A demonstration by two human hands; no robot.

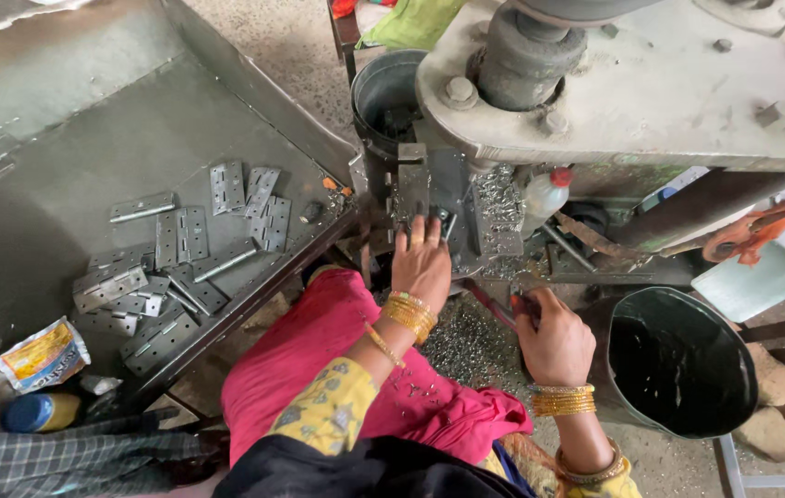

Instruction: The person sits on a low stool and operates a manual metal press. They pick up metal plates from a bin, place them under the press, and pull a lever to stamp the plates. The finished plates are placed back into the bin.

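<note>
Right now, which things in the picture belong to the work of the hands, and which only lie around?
In use:
left hand at the press die
right hand gripping a lever
metal hinges on the tray
metal chips

Lying about:
black bucket
snack packet
white bottle
stones

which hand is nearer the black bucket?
Right. The right hand sits just left of the black bucket; the left hand is farther off, up at the press die.
</note>
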